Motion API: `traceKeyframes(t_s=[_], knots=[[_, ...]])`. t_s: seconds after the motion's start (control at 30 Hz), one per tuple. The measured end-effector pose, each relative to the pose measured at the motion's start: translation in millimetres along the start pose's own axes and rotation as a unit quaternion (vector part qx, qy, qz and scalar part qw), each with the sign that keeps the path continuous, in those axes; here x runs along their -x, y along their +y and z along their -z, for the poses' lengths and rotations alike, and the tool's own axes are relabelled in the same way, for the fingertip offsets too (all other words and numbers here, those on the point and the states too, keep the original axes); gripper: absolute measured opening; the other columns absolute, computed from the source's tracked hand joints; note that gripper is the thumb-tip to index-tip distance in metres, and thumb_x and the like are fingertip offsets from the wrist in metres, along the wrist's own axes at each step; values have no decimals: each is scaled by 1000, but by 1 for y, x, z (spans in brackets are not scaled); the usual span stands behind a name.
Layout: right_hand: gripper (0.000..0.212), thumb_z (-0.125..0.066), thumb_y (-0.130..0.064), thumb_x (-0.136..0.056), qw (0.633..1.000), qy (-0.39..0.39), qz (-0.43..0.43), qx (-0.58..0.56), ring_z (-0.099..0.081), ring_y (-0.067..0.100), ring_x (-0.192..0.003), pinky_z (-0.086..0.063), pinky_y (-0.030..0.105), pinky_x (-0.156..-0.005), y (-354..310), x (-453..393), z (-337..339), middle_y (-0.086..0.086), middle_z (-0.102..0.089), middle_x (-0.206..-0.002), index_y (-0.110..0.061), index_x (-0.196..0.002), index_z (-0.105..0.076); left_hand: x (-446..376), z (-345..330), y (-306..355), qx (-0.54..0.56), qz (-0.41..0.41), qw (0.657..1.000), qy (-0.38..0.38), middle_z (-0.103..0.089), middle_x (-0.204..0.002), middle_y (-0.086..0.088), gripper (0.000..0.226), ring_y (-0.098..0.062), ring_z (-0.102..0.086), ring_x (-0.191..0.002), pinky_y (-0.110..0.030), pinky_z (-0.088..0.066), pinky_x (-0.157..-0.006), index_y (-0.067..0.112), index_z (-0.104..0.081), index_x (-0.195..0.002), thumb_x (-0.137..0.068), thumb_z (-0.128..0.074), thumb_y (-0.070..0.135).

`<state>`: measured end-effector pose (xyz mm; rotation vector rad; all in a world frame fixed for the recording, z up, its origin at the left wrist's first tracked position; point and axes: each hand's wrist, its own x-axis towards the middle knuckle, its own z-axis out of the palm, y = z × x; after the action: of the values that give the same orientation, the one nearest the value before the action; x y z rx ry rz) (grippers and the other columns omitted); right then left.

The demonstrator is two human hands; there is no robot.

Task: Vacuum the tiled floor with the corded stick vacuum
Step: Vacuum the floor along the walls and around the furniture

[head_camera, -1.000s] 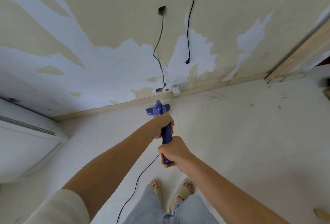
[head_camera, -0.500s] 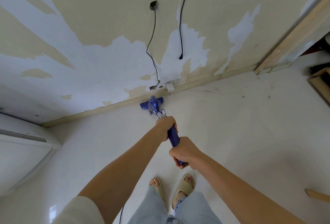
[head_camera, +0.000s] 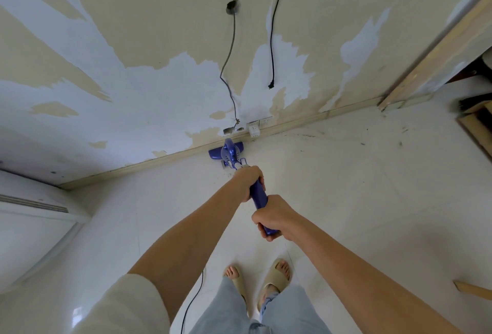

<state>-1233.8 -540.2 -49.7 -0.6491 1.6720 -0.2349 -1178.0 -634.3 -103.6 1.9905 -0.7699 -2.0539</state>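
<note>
Both hands are clamped on the blue handle of the stick vacuum [head_camera: 258,195], the left hand [head_camera: 249,180] further down the handle and the right hand [head_camera: 275,218] at its near end. The vacuum is blue, its head [head_camera: 226,150] against the skirting board [head_camera: 133,171] under a white socket [head_camera: 253,129]. It stands on the white tiled floor [head_camera: 346,200] below a peeling wall [head_camera: 133,67], its black cord [head_camera: 191,304] trailing by the sandalled feet.

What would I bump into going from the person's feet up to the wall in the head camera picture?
Sandals → right hand on the vacuum handle → left hand higher up the handle → blue vacuum head → baseboard → white socket → hanging black cord.
</note>
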Motion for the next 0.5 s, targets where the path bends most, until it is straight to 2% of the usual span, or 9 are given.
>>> traceKeyframes(t_s=[0.27, 0.5], knots=[[11, -52, 5, -80, 1000, 2, -6, 5, -50, 13, -44, -41, 21, -39, 9, -3, 13, 6, -53, -59, -6, -82, -50, 1, -11, -1, 15, -6, 1000, -11, -51, -64, -9, 12, -18, -48, -56, -25, -47, -56, 6, -46, -79, -84, -46, -4], [13, -49, 5, -81, 999, 32, -14, 1, -48, 11, -39, -39, 18, -36, 23, 16, 9, 6, -53, -58, -3, -91, -50, 9, -21, -18, -1, -9, 1000, -17, -51, -66, -11, 13, -20, -50, -59, -27, -48, -59, 5, -47, -74, -80, -47, -7]])
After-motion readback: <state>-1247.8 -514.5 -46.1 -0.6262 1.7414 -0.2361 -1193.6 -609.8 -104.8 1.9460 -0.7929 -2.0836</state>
